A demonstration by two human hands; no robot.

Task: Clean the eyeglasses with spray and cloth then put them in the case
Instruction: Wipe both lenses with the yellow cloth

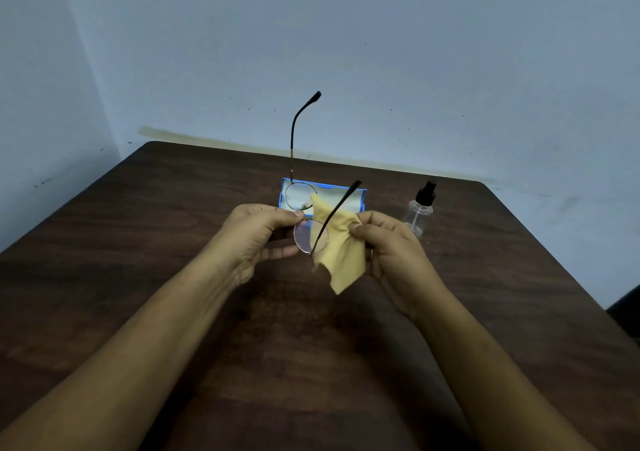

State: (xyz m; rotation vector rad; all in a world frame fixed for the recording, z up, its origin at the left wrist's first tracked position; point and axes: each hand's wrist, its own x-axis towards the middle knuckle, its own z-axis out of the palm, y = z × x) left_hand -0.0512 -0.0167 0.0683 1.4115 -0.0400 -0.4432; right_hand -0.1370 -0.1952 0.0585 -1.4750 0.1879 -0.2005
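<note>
Thin round-rimmed eyeglasses (pixel 304 235) with dark temple arms are held above the table, their arms unfolded and pointing up and away. My left hand (pixel 258 236) pinches the frame at the bridge between the two lenses. A yellow cloth (pixel 341 253) hangs behind the nearer lens, pinched at its right edge by my right hand (pixel 384 243). Behind the hands, an open blue case (pixel 360 198) with a pale lining lies on the table. The clear spray bottle (pixel 419 212) with a black nozzle stands to the right of the case.
A dark wooden table (pixel 173 243) fills the lower view, its far edge against a pale blue wall (pixel 381 52). A dark object (pixel 628 307) shows past the table's right edge.
</note>
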